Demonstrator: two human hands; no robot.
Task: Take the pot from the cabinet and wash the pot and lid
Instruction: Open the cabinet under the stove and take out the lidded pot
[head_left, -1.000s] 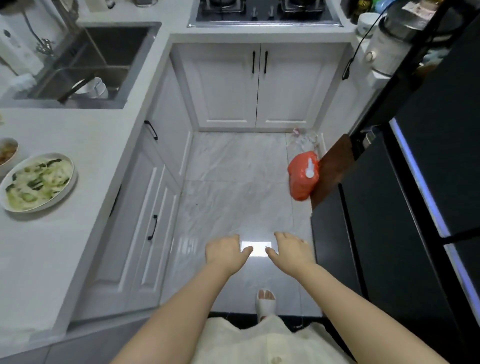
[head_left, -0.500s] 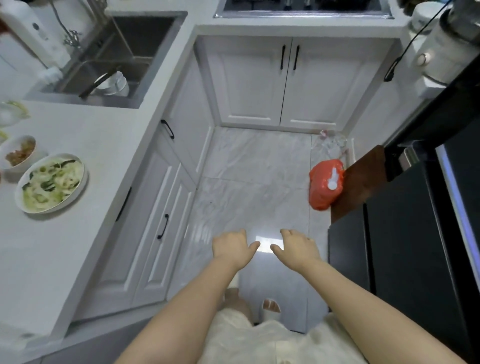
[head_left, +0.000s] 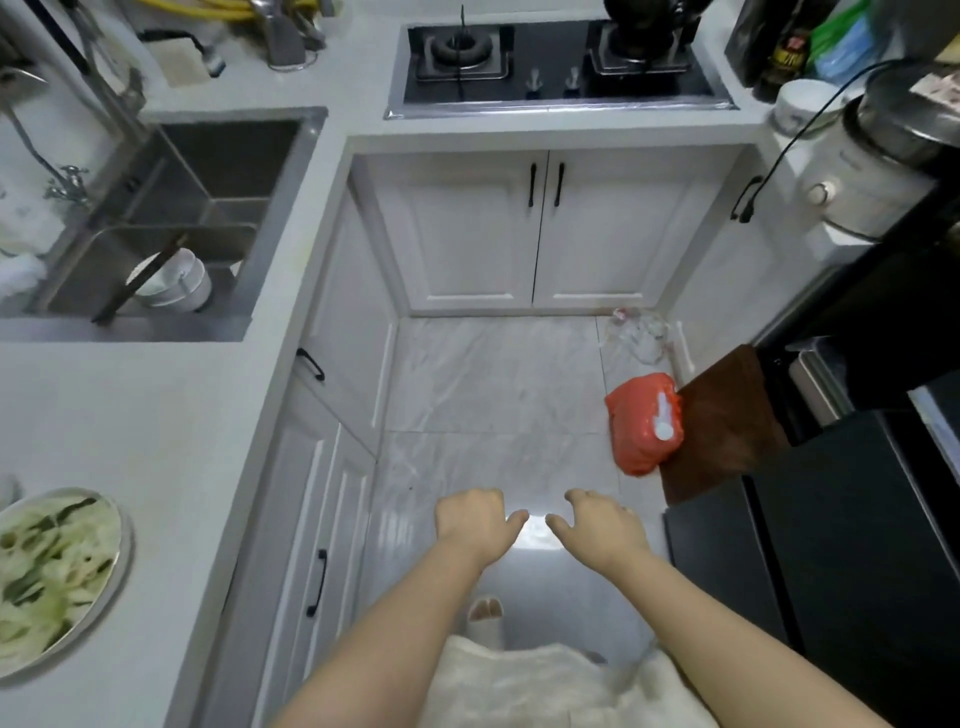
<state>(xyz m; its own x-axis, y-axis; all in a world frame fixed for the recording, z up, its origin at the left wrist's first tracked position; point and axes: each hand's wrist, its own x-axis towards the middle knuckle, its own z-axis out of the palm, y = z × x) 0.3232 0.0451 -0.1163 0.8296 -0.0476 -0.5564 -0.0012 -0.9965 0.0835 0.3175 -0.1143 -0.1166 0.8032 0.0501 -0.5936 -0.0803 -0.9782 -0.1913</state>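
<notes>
No pot or lid shows anywhere in the head view. White cabinet doors (head_left: 540, 234) with black handles stand closed under the hob, and more closed doors (head_left: 322, 499) run along the left counter. The steel sink (head_left: 171, 171) lies at the upper left with white bowls (head_left: 174, 283) in it. My left hand (head_left: 475, 525) and my right hand (head_left: 597, 527) hover side by side over the floor, palms down, fingers loosely curled, holding nothing.
A gas hob (head_left: 556, 57) sits at the back. A plate of sliced vegetables (head_left: 47, 566) rests on the left counter. An orange bag (head_left: 644, 421) and a brown board (head_left: 722, 421) lie by the black fridge (head_left: 857, 545). A white appliance (head_left: 872, 192) stands at right.
The camera has tilted up, bringing the hob and the back counter into view. Both hands stay held out in front, empty and close together.
</notes>
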